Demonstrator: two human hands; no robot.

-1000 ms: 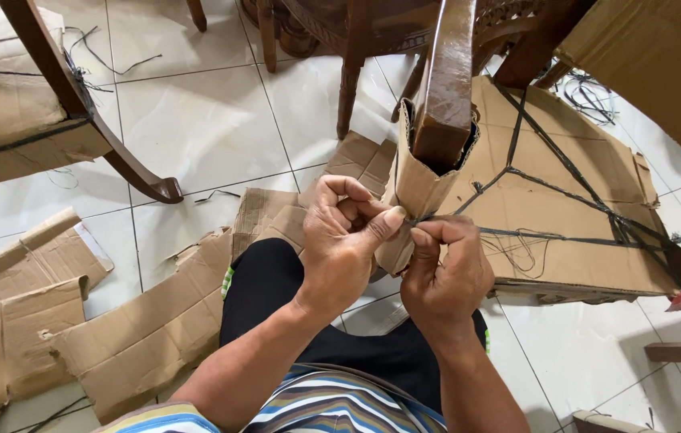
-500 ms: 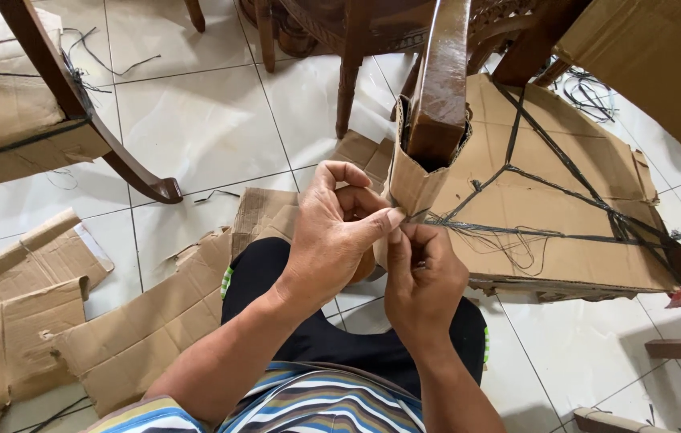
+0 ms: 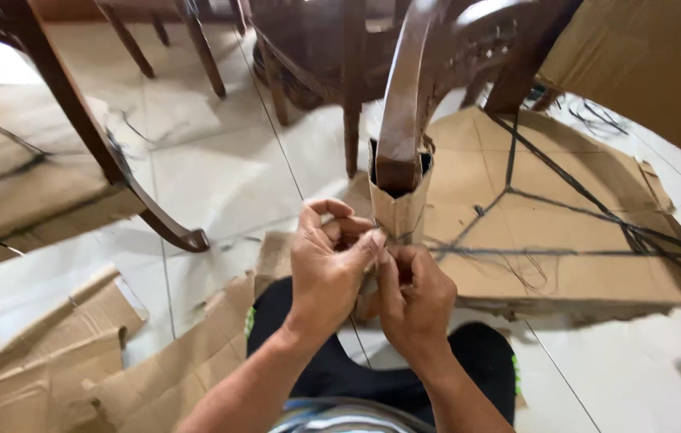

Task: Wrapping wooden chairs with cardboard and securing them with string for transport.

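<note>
**Pinching cord at the wrapped chair leg**

Pinching together at the foot of the cardboard sleeve (image 3: 398, 210), both of your hands meet just below the dark wooden chair leg (image 3: 401, 120) that stands inside it. Your left hand (image 3: 329, 258) has its grip curled nearly closed, thumb pressed toward the fingers against the lower edge of the sleeve; the frame is blurred, so you cannot tell exactly what sits between the fingertips. Your right hand (image 3: 419, 295) is closed the same way, touching the left at the thumbs, right where the thin black cord (image 3: 517, 252) runs in from the right. The cord appears to end in that pinch, though the blur hides the contact itself.

The sleeve stands upright, open at the top, wrapped around the chair leg and touching your left fingers. Behind it, to the right, a cardboard-covered panel (image 3: 565, 216) lies tilted on the floor, crossed by more black cord that meets at a knot near its middle. Your knees in black trousers (image 3: 332, 369) are below your hands. Torn cardboard pieces (image 3: 76, 361) lie on the white tiled floor (image 3: 220, 176) to your left, and another curved chair leg (image 3: 116, 172) stands well apart on that side.
</note>
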